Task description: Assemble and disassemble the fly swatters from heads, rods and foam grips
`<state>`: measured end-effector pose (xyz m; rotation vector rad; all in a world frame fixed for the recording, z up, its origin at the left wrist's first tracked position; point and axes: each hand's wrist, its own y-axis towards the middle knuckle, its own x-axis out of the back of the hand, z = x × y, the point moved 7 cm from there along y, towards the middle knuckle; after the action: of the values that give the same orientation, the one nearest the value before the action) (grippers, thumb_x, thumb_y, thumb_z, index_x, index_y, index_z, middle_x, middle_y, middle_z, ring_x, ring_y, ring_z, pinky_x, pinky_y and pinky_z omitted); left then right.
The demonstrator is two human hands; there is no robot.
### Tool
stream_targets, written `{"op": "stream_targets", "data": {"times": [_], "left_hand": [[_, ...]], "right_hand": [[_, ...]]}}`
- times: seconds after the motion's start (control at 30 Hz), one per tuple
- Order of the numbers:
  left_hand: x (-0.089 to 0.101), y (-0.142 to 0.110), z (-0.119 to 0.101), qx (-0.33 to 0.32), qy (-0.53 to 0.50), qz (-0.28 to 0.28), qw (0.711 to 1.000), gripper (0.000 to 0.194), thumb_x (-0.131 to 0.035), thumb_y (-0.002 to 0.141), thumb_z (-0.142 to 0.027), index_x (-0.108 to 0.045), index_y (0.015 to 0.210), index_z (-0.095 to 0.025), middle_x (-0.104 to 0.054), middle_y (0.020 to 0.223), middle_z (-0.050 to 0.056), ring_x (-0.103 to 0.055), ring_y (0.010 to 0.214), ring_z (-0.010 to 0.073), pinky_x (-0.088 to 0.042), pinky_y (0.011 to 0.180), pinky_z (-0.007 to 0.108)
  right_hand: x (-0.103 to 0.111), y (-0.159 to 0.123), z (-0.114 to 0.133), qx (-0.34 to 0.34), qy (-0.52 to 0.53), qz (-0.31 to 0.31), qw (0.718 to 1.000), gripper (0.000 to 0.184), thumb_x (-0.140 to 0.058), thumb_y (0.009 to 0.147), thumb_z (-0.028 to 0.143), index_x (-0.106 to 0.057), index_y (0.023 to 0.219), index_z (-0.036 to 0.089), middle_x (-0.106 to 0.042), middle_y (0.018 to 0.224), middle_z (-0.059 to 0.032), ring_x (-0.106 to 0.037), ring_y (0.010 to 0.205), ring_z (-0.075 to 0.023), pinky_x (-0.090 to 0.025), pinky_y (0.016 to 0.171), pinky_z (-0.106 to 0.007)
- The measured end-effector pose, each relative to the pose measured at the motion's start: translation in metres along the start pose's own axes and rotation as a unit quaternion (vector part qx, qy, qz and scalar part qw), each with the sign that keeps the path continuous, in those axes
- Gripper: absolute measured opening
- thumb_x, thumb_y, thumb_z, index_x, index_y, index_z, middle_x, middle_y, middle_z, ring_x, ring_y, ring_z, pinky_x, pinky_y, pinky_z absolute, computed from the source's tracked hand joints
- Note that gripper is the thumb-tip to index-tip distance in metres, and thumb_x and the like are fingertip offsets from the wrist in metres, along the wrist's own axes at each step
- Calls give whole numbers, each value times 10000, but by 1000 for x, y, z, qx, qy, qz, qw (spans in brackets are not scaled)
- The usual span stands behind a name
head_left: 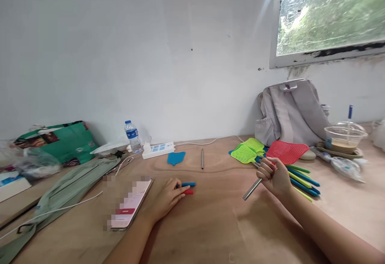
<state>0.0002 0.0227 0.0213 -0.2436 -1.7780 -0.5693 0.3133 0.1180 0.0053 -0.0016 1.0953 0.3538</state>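
Note:
My left hand rests low over the table, its fingers closed about a short red handle. Just beyond it lies a blue handle, partly covered by the fingers. My right hand is raised at the right, wrapped round the metal shaft of a red fly swatter. The shaft's bare end points down and left; the red mesh head shows behind the fist. Beneath and behind this hand are green fly swatter heads and several coloured handles. A loose metal tube and a blue swatter head lie further back.
A phone lies left of my left hand. Behind it stand a power strip and a water bottle. A green bag and grey strap lie left; a backpack and drink cup stand right.

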Motion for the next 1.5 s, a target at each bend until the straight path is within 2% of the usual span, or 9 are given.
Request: {"op": "stream_targets", "data": {"times": [0.47, 0.73, 0.87, 0.93, 1.07, 1.17, 1.27, 1.4, 1.5], "left_hand": [[-2, 5, 5, 41, -7, -13, 999, 325, -428, 876, -266, -555, 1162, -353, -492, 982, 26, -492, 910, 175, -402, 827, 311], [4, 4, 0, 29, -36, -20, 999, 295, -424, 878, -280, -590, 1111, -351, -498, 983, 20, -502, 911, 168, -407, 839, 295], [3, 4, 1, 25, -70, -27, 997, 271, -438, 869, -279, -603, 1078, -331, -500, 991, 25, -500, 935, 177, -395, 866, 317], [5, 6, -4, 27, -107, -51, 993, 253, -437, 867, -286, -614, 1047, -302, -503, 973, 32, -503, 931, 180, -395, 867, 321], [5, 11, -31, 56, -232, -138, 961, 235, -423, 867, -321, -604, 985, -228, -506, 902, 41, -524, 838, 167, -427, 793, 294], [-10, 20, -68, 46, -312, -131, 940, 204, -455, 844, -320, -580, 955, -204, -512, 842, 31, -521, 809, 167, -427, 774, 293], [-23, 32, -92, 45, -391, -126, 911, 205, -489, 818, -320, -550, 966, -191, -535, 893, 42, -531, 838, 171, -426, 794, 303], [-20, 48, -86, 144, -485, -195, 841, 307, -523, 789, -368, -494, 1035, -187, -530, 1096, 90, -546, 950, 194, -403, 871, 334], [-21, 59, -83, 248, -541, -194, 780, 562, -706, 638, -341, -457, 1115, -182, -501, 1186, 116, -571, 939, 195, -437, 823, 299]], "right_hand": [[3, -4, -24, -38, 28, -69, 996, 349, -492, 721, 204, -260, 461, 204, -119, 398, 99, -78, 343, -61, -183, 304, -191], [0, -4, -30, -48, 11, -59, 997, 346, -487, 730, 206, -261, 467, 203, -143, 380, 100, -87, 328, -55, -186, 305, -185], [-5, -5, -31, -56, 9, -43, 997, 261, -484, 720, 184, -331, 508, 194, -206, 397, 94, -155, 326, -47, -203, 324, -177], [-9, -5, -34, -60, 6, -38, 997, 201, -487, 734, 207, -388, 560, 187, -250, 417, 91, -186, 327, -42, -207, 331, -171], [-18, -6, -45, -40, 12, -45, 998, 196, -502, 788, 279, -430, 634, 181, -322, 456, 84, -230, 331, -33, -228, 348, -164], [-27, -9, -61, -28, 12, -45, 999, 235, -533, 784, 307, -409, 625, 187, -368, 473, 74, -305, 358, -43, -293, 392, -177], [-36, -15, -83, -68, -30, -35, 997, 253, -572, 761, 341, -407, 641, 191, -411, 502, 73, -338, 364, -45, -316, 407, -190], [-49, -28, -111, -177, -170, 13, 969, 290, -526, 783, 459, -414, 706, 203, -438, 524, 79, -349, 324, -50, -332, 361, -207], [-58, -36, -119, -200, -277, 56, 938, 375, -468, 774, 564, -371, 691, 211, -442, 509, 80, -369, 293, -66, -382, 322, -240]]}}
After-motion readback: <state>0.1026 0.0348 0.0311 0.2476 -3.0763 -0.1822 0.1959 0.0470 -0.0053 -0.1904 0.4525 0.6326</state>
